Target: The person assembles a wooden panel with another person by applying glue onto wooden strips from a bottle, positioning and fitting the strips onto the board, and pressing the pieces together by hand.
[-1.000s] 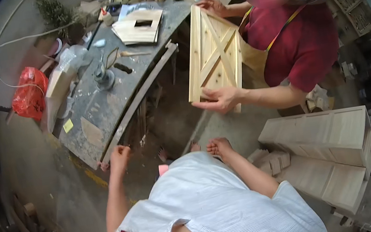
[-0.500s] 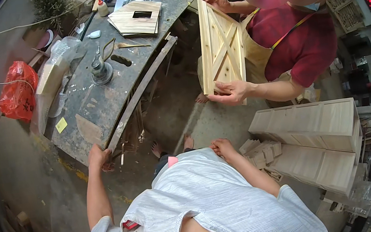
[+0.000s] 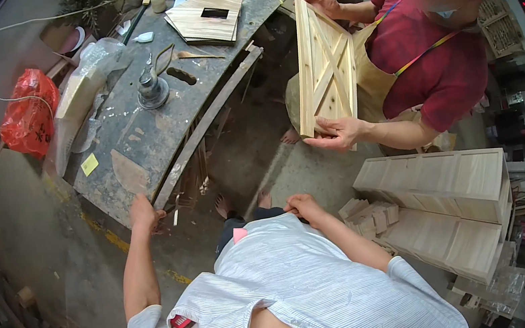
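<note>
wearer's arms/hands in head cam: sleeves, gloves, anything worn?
Both hands bare: left hand, right hand. No gloves, watch or rings visible. Forearms uncovered; short sleeves of a white, finely striped shirt end near the elbows. A small red item sits at its chest pocket.

Left arm: bare forearm extended toward 11 o'clock, left hand (image 3: 143, 214) set palm-down, fingers curled over an edge. Right arm: bent at elbow, forearm angled toward 11 o'clock; right hand (image 3: 303, 205) loosely closed at own waist, holding nothing visible
</note>
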Demonstrator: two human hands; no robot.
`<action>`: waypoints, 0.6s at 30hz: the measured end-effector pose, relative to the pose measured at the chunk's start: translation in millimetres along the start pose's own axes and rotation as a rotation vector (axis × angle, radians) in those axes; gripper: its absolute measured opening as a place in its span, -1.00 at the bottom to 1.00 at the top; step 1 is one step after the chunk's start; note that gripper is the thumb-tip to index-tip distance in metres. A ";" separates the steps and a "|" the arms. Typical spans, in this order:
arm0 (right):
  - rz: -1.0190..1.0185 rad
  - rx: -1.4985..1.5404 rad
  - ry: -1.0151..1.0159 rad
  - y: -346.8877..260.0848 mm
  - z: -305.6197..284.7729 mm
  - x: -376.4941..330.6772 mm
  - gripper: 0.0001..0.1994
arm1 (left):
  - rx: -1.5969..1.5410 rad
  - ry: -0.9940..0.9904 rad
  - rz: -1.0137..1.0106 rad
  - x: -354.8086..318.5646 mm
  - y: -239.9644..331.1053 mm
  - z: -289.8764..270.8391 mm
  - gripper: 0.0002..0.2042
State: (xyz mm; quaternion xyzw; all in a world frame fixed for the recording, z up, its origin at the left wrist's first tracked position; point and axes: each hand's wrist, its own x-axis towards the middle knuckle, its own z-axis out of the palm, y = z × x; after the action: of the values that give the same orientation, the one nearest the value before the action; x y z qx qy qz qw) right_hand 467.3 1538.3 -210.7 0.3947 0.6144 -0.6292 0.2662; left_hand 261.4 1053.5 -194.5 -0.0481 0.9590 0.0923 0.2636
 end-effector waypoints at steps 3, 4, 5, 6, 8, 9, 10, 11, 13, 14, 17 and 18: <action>-0.028 -0.001 -0.059 -0.8 -14.8 9.6 -0.79 | 0.003 0.004 -0.006 -1.8 5.7 -0.1 -0.28; -0.033 0.004 -0.066 -0.8 -19.1 10.1 -0.79 | 0.009 0.011 -0.009 -2.6 6.8 0.1 -0.28; -0.040 0.030 -0.037 0.0 -23.6 10.0 -0.79 | 0.007 0.004 -0.031 -3.5 7.3 0.0 -0.28; -0.047 0.057 -0.004 3.8 -30.7 12.9 -0.79 | 0.004 -0.003 -0.050 -4.0 11.8 -1.0 -0.29; -0.056 0.057 0.019 22.1 -42.3 8.1 -0.78 | -0.004 -0.031 -0.054 -8.4 17.2 -1.9 -0.29; -0.069 0.049 0.037 24.1 -47.3 12.1 -0.76 | -0.019 -0.055 -0.065 -6.1 21.3 -5.3 -0.29; -0.079 0.055 0.033 23.6 -54.7 18.8 -0.76 | -0.015 -0.044 -0.064 1.4 22.4 -5.1 -0.29; -0.069 0.078 0.051 23.4 -62.8 25.2 -0.78 | -0.001 -0.036 -0.023 12.6 19.5 -3.3 -0.28; -0.060 0.136 0.036 43.0 -66.7 27.5 -0.81 | -0.200 -0.095 -0.091 14.5 -31.1 18.2 -0.25; -0.039 0.139 0.047 58.0 -72.3 22.8 -0.81 | -0.194 -0.119 -0.088 11.2 -27.9 25.0 -0.25; -0.045 0.114 0.076 57.6 -92.7 23.5 -0.81 | -0.060 -0.043 0.012 20.0 -6.5 12.5 -0.23; -0.051 0.116 0.076 59.7 -95.8 23.4 -0.81 | -0.061 -0.038 0.015 19.6 -3.1 11.8 -0.23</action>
State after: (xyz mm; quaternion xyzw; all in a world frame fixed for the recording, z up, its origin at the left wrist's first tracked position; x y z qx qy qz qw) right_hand 519.8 1629.8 -257.2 0.4175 0.5966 -0.6546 0.2032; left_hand 250.9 1052.0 -215.0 -0.0470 0.9509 0.1245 0.2795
